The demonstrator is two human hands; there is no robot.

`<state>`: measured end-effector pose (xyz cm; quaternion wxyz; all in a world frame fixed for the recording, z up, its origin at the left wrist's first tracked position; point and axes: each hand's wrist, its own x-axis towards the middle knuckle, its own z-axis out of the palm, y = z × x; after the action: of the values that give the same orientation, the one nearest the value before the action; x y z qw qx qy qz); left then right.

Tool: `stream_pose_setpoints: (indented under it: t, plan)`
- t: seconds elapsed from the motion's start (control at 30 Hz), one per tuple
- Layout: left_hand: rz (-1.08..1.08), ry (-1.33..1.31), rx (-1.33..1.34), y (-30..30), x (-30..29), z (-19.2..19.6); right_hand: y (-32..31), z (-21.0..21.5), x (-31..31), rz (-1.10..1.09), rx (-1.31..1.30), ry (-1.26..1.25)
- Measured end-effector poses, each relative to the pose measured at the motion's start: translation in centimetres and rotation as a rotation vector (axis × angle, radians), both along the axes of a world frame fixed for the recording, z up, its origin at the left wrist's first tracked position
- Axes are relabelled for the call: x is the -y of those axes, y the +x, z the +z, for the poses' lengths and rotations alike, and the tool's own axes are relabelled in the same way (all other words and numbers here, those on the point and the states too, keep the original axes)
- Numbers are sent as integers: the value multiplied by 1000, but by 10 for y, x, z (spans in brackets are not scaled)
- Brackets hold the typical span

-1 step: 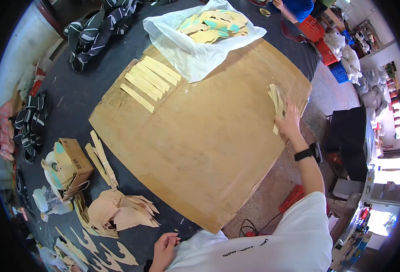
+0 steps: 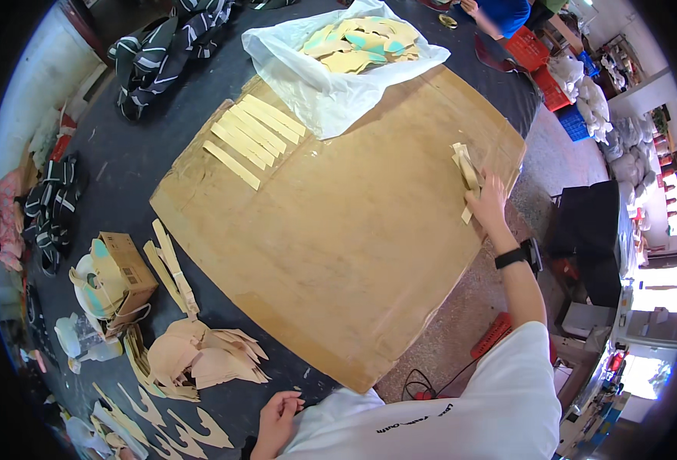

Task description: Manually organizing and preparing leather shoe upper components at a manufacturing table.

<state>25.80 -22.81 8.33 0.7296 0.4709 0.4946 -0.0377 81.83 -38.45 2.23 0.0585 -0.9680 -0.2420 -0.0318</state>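
Note:
At the right side of the cardboard sheet (image 2: 338, 253), my right hand (image 2: 490, 205) is closed on the near end of a thin pale yellow strip (image 2: 467, 165), which bows upward. A few similar strips lie flat beneath it and stick out past the fingers. The fingertips are partly hidden by the strip and hand. My left hand (image 2: 279, 418) rests near the table's front edge, beside my white shirt, fingers curled together with nothing visible in them. Several matching pale strips (image 2: 250, 134) lie side by side at the sheet's far left.
A white plastic bag (image 2: 327, 107) of cut pieces sits at the far edge. To the left are a small cardboard box (image 2: 129, 268), a stack of beige cut pieces (image 2: 200, 356), long strips (image 2: 174, 268) and striped black cloth (image 2: 154, 61). Another person's arm (image 2: 488, 21) shows far right.
The strip by my right hand, nearly flat before, now bows up into an arch. My right forearm has shifted slightly left; my left hand stays in place.

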Motion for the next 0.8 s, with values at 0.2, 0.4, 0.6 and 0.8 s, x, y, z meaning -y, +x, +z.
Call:
stream_pose_setpoints:
  t: [0.2, 0.4, 0.6, 0.8]
  plan:
    - [-141, 194, 14, 4, -9, 2, -89, 5, -45, 207, -402, 74]
    - [74, -205, 481, 25, -8, -5, -333, 80, -92, 546, -1058, 281]
    - [570, -250, 434, -24, -13, 17, -464, 91, -112, 710, -1218, 502]
    - [537, -29, 435, -144, -19, 11, -567, 82, -129, 428, -1498, 601]
